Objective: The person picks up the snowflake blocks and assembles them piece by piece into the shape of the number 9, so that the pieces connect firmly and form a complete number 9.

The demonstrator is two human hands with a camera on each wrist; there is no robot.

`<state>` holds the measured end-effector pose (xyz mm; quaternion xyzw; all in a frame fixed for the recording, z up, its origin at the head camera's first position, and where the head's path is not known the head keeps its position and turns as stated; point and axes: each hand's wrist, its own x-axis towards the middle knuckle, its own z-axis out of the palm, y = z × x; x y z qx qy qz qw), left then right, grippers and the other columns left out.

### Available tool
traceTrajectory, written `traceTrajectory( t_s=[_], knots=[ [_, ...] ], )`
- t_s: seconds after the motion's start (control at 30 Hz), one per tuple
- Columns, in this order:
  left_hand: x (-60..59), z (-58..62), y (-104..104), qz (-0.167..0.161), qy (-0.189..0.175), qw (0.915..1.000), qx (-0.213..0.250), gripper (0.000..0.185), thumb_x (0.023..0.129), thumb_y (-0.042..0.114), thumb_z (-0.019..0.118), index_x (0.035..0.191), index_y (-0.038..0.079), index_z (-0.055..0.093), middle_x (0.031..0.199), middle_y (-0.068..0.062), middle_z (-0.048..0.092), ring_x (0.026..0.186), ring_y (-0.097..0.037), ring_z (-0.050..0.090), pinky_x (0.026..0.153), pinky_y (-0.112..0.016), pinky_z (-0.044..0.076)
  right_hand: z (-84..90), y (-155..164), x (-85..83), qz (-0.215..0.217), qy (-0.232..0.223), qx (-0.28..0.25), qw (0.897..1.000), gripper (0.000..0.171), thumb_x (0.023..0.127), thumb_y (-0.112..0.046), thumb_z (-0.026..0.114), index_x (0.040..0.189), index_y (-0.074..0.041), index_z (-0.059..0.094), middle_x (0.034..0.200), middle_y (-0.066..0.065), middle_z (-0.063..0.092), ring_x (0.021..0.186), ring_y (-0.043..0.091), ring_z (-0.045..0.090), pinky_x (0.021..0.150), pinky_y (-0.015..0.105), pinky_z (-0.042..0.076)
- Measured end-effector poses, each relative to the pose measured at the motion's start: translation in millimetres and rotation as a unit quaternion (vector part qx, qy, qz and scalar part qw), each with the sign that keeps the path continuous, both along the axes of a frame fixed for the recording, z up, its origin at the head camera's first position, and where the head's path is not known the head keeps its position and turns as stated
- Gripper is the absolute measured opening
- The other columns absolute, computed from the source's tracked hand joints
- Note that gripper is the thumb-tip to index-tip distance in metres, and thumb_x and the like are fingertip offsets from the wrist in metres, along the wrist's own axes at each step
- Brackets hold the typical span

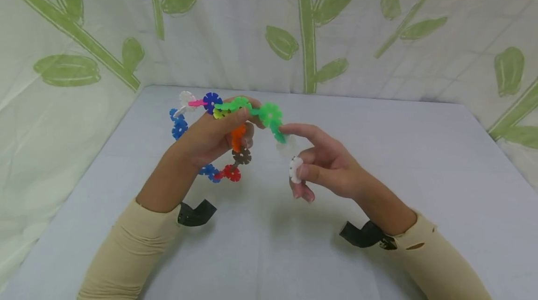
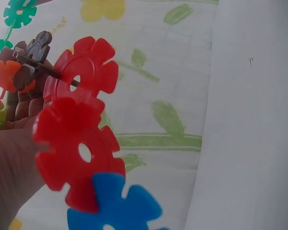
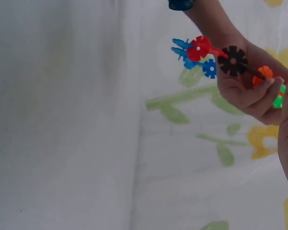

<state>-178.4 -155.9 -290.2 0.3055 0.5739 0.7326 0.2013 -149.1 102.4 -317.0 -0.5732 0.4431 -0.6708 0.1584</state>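
Both forearms are raised above the worktop (image 1: 378, 150), clad in beige sleeves, with a dark strap worn at each wrist. The left hand (image 1: 210, 136) is held with fingers curled in a grip. The right hand (image 1: 325, 164) is held with the forefinger extended and the thumb pinched against the other fingers.

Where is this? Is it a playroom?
Maybe a play corner, I can't be sure. A pale table stands before a cloth with painted leaves, and the left hand holds a chain of snowflake discs.
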Motion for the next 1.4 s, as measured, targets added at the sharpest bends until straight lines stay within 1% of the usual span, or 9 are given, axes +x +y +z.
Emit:
traceTrajectory(
  t_s=[0.23, 0.37, 0.6, 0.7, 0.9, 1.07, 1.2, 1.3, 1.4],
  knots=[
    [0.7, 0.2, -1, 0.012, -0.006, 0.9999, 0.005, 0.049, 0.084, 0.052, 0.076, 0.116, 0.018, 0.062, 0.094, -0.003, 0.064, 0.071, -0.018, 0.059, 0.062, -0.034, 0.054, -1.7, 0, -2.0, -0.012, 0.012, 0.001, 1.000, 0.056, 0.104, -0.005, 0.053, 0.155, -0.007, 0.031, 0.079, 0.016, 0.065, 0.059, 0.024, 0.061, 0.050, 0.036, 0.052],
    [0.8, 0.3, 0, -0.001, -0.002, 0.9999, 0.010, 0.044, 0.087, 0.049, 0.075, 0.116, 0.018, 0.062, 0.092, -0.004, 0.064, 0.071, -0.018, 0.059, 0.061, -0.035, 0.055, -2.8, 0, -4.1, -0.017, 0.027, -0.004, 0.999, 0.054, 0.104, -0.005, 0.053, 0.155, -0.008, 0.034, 0.077, 0.017, 0.064, 0.058, 0.022, 0.060, 0.049, 0.035, 0.052],
    [-0.5, -0.7, 1, -0.020, 0.020, 0.9993, 0.024, 0.040, 0.088, 0.048, 0.074, 0.113, 0.018, 0.065, 0.092, -0.002, 0.065, 0.070, -0.017, 0.060, 0.061, -0.034, 0.055, -4.3, 0, -7.1, -0.016, 0.044, -0.019, 0.999, 0.050, 0.104, -0.003, 0.051, 0.152, -0.011, 0.041, 0.074, 0.016, 0.064, 0.055, 0.020, 0.058, 0.051, 0.034, 0.052],
    [0.0, -0.4, 2, -0.021, 0.037, 0.9988, 0.026, 0.038, 0.090, 0.047, 0.073, 0.114, 0.018, 0.065, 0.093, -0.002, 0.066, 0.070, -0.017, 0.060, 0.061, -0.033, 0.054, -4.8, -1, -6.6, -0.029, 0.046, -0.031, 0.998, 0.047, 0.104, -0.004, 0.050, 0.150, -0.009, 0.044, 0.073, 0.015, 0.064, 0.054, 0.018, 0.056, 0.050, 0.034, 0.052],
    [0.7, 0.5, 2, -0.013, 0.075, 0.9968, 0.023, 0.034, 0.093, 0.044, 0.070, 0.117, 0.020, 0.065, 0.096, -0.003, 0.067, 0.071, -0.018, 0.059, 0.060, -0.031, 0.052, -7.2, -2, -2.6, -0.051, 0.011, -0.044, 0.998, 0.041, 0.104, -0.004, 0.051, 0.145, -0.010, 0.051, 0.071, 0.013, 0.061, 0.052, 0.018, 0.050, 0.044, 0.033, 0.047],
    [2.4, 3.6, 0, -0.010, 0.097, 0.9952, 0.011, 0.033, 0.094, 0.040, 0.070, 0.118, 0.018, 0.064, 0.097, -0.007, 0.066, 0.069, -0.021, 0.059, 0.058, -0.035, 0.055, -8.9, -3, -1.4, -0.029, -0.034, -0.051, 0.998, 0.039, 0.104, -0.002, 0.050, 0.141, -0.011, 0.055, 0.072, 0.011, 0.061, 0.051, 0.018, 0.047, 0.042, 0.033, 0.044],
    [3.5, 5.2, 0, -0.011, 0.108, 0.9941, 0.007, 0.036, 0.093, 0.040, 0.071, 0.119, 0.017, 0.063, 0.096, -0.009, 0.066, 0.067, -0.022, 0.059, 0.057, -0.037, 0.057, -10.2, -4, -2.5, 0.002, -0.060, -0.049, 0.997, 0.038, 0.104, -0.002, 0.049, 0.140, -0.013, 0.056, 0.073, 0.011, 0.059, 0.051, 0.019, 0.044, 0.041, 0.033, 0.044],
    [4.0, 6.2, -1, 0.000, 0.108, 0.9941, -0.004, 0.037, 0.093, 0.041, 0.071, 0.118, 0.015, 0.064, 0.092, -0.009, 0.065, 0.067, -0.022, 0.058, 0.056, -0.037, 0.057, -10.3, -2, -5.8, 0.031, -0.047, -0.035, 0.998, 0.042, 0.105, -0.003, 0.047, 0.147, -0.013, 0.049, 0.074, 0.014, 0.060, 0.052, 0.021, 0.050, 0.044, 0.035, 0.049],
    [5.3, 8.4, -3, 0.026, 0.085, 0.9949, -0.047, 0.033, 0.095, 0.036, 0.068, 0.117, 0.013, 0.064, 0.091, -0.012, 0.064, 0.068, -0.024, 0.058, 0.057, -0.037, 0.055, -6.4, 5, -8.8, 0.012, -0.013, 0.003, 1.000, 0.046, 0.106, -0.008, 0.049, 0.152, -0.013, 0.044, 0.080, 0.018, 0.066, 0.061, 0.025, 0.064, 0.052, 0.042, 0.056]
  ],
)
